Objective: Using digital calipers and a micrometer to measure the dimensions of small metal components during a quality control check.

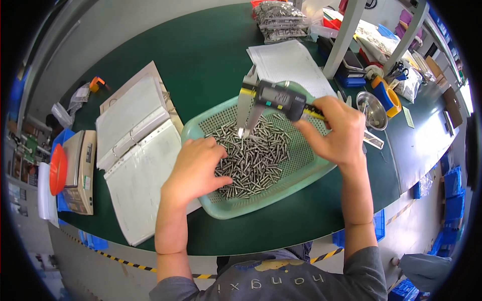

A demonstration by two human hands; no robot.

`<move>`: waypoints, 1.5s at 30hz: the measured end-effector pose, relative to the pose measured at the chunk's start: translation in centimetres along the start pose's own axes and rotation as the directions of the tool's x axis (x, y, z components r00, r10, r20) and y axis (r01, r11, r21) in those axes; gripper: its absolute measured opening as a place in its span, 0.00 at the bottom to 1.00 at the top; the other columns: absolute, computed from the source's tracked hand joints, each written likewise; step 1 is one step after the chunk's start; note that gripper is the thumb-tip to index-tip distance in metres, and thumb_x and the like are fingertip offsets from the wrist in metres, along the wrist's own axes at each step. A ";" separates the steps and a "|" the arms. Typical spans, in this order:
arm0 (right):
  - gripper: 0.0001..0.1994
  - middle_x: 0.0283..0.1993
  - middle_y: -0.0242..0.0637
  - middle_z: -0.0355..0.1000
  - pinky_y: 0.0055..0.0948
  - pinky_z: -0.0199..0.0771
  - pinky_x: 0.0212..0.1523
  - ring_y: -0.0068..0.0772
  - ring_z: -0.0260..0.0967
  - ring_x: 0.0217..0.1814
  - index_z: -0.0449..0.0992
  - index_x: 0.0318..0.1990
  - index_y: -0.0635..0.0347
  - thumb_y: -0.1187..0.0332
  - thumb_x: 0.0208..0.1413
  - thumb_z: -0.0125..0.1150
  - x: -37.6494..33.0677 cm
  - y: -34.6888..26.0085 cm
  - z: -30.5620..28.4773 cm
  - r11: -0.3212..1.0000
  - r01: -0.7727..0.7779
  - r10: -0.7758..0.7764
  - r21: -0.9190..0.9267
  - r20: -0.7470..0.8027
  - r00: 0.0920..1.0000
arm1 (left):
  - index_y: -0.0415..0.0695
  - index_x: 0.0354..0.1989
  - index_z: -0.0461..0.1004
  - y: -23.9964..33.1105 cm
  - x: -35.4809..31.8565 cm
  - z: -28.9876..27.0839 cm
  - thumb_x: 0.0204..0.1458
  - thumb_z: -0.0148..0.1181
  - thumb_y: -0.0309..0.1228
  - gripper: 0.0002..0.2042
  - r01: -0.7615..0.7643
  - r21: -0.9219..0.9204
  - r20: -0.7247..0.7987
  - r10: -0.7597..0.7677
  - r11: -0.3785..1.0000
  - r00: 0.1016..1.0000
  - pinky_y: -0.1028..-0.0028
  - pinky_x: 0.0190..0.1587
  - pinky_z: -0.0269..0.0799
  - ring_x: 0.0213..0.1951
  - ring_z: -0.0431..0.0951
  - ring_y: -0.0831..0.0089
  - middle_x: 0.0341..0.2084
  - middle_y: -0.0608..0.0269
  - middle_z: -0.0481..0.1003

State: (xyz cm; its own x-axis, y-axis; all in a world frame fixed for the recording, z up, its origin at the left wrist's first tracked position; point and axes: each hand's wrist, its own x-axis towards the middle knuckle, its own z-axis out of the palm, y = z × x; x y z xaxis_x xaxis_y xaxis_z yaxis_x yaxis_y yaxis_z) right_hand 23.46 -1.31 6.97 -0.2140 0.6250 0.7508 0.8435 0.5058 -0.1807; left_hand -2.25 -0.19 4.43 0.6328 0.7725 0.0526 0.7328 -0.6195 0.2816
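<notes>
Two bare hands work above a green mesh basket (271, 198), which stands on the green bench (191, 60) near the middle of its front edge. Many small metal pins (258, 165) lie heaped inside, mostly toward the basket's left side.

The left hand (197, 166) reaches over the basket's left rim, forearm rising from the bench's front edge, back of the hand upward. Its thumb stands apart from the index finger, both at the pile; the other fingers are partly hidden, so I cannot tell whether it grips a pin.

The right hand (339, 131) is raised over the basket's right end, wrist bent inward, thumb beneath and fingers curled around a digital caliper (281, 98). The caliper slants leftward, its jaws pointing down over the heap; whether a pin sits between them is unclear.

An open binder (143, 145) lies left of the basket, and a scale (83, 170) stands by the bench's left edge.
</notes>
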 end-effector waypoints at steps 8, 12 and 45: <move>0.13 0.18 0.36 0.64 0.27 0.57 0.14 0.35 0.60 0.14 0.69 0.28 0.61 0.62 0.41 0.61 0.2 0.4 -0.4 0.990 -0.103 0.106 0.098 -0.025 0.994 | 0.42 0.15 0.72 0.8 0.3 3.1 0.27 0.66 0.35 0.11 -0.059 0.293 0.171 0.009 0.954 0.985 0.67 0.37 0.59 0.31 0.69 0.64 0.20 0.60 0.68; 0.13 0.17 0.35 0.64 0.28 0.56 0.14 0.34 0.60 0.14 0.69 0.27 0.61 0.62 0.41 0.62 0.3 0.4 0.1 0.993 -0.067 0.071 0.101 -0.034 0.997 | 0.41 0.15 0.73 -0.4 0.5 3.6 0.30 0.63 0.31 0.07 -0.088 0.307 0.140 0.046 0.948 0.989 0.66 0.35 0.60 0.28 0.69 0.62 0.18 0.60 0.68; 0.13 0.18 0.35 0.65 0.25 0.59 0.15 0.31 0.62 0.14 0.71 0.29 0.62 0.65 0.36 0.65 0.0 -0.8 0.7 0.988 -0.049 0.034 0.149 0.099 0.994 | 0.34 0.26 0.72 1.8 1.0 -0.5 0.39 0.58 0.21 0.05 -0.106 -0.769 -0.275 -0.176 0.630 0.945 0.79 0.27 0.65 0.24 0.71 0.77 0.22 0.62 0.71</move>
State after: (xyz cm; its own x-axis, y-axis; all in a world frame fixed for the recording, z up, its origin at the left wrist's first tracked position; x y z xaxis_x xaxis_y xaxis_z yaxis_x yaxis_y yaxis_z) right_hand 22.43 -1.30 6.62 -0.2326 0.6979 0.6774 0.7704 0.5574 -0.3097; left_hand -0.39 -0.48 5.44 0.4005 0.8777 0.2631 0.2026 -0.3649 0.9088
